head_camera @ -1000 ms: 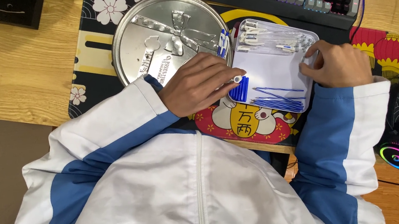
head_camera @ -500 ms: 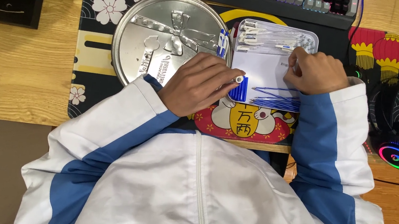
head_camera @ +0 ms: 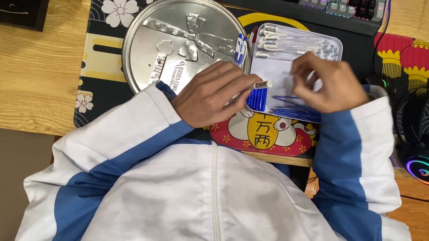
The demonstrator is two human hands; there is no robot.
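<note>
Right hand has slid left from the tray edge onto the white sheet, pinching something unclear; left hand, beside the tray, grips a blue pen.

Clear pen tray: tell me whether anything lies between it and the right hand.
Nothing visible does. The right hand already rests over the clear pen tray, fingers on the white sheet lying in it. The left hand holds a pen at the tray's left edge.
</note>
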